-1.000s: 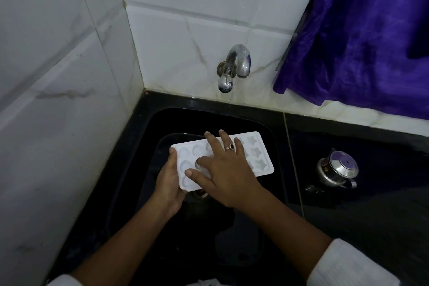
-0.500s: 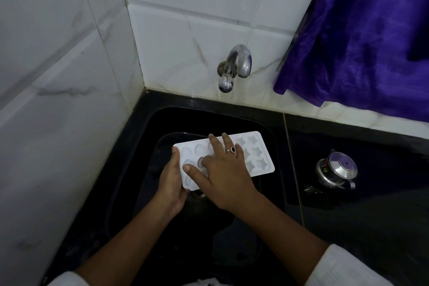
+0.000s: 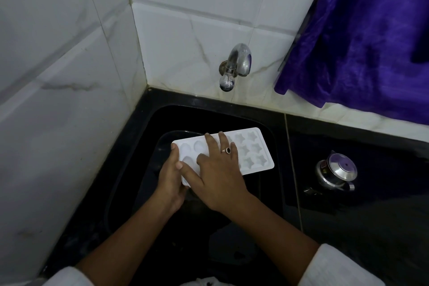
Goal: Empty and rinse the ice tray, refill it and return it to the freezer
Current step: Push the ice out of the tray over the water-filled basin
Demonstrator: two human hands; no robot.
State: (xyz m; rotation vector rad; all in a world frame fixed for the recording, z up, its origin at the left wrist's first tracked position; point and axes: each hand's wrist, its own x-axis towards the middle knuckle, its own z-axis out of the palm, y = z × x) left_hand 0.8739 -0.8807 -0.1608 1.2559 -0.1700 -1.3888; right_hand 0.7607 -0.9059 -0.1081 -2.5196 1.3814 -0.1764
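While the white ice tray [image 3: 254, 153] is being held level and cells-up over the black sink [image 3: 209, 118], the left hand [image 3: 170, 183] is gripping its left short end, the thumb lying on the top rim and the fingers curling underneath, mostly out of sight. The right hand [image 3: 218, 176] is resting flat across the middle of the tray, its fingers straight and spread over the rounded cells, with a dark-stoned ring [image 3: 227, 150] sitting on one finger. Star-shaped cells are showing uncovered at the tray's right end; whether any cell is holding ice or water is not clear. A steel tap [image 3: 234, 69] is jutting from the white veined tiles [image 3: 185, 53] above the sink's far edge. A purple cloth [image 3: 359, 42] is hanging at the upper right. On the black counter [image 3: 371, 216] beside the sink, well apart from the tray, a small lidded steel pot [image 3: 336, 172] is standing. White sleeves [image 3: 336, 269] are covering both arms above the forearms.
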